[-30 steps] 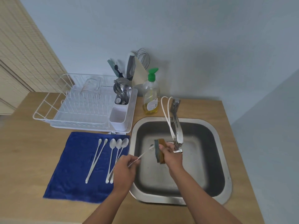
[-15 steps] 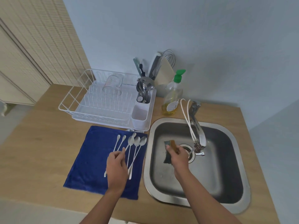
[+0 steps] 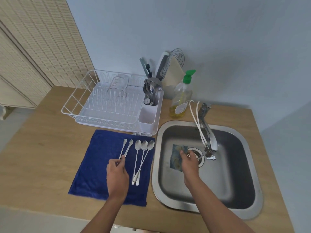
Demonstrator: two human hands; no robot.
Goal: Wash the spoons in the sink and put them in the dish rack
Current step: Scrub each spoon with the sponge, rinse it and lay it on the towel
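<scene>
Fingers (image 3: 121, 160) of the left hand (image 3: 117, 175) were curled in a pinch on the handle end of a small slim spoon (image 3: 129, 147), one of two thin ones lying side by side on the left part of the blue towel (image 3: 94, 169), which was spread on the table (image 3: 38, 148) in front of the dish rack (image 3: 101, 105). Just right of that pair lay three larger spoons (image 3: 141, 158), bowls up toward the rack and handles crossing near the towel's lower edge; all five were still on the cloth, none in the sink (image 3: 227, 174). Further right, the right hand (image 3: 188, 163) was inside the basin with its fingers closed on a scrubbing sponge (image 3: 175, 155), held near the drain (image 3: 198, 154) and below the faucet (image 3: 208, 137); no running water was visible. Behind the sink stood a soap bottle (image 3: 180, 100). The rack's cutlery cup (image 3: 151, 96) held some utensils, but whether any of them belonged to this batch could not be told. By the look of it, the work was at its early stage: one spoon was about to be lifted for scrubbing, and washing, rinsing and racking remained for every spoon on the towel.
</scene>
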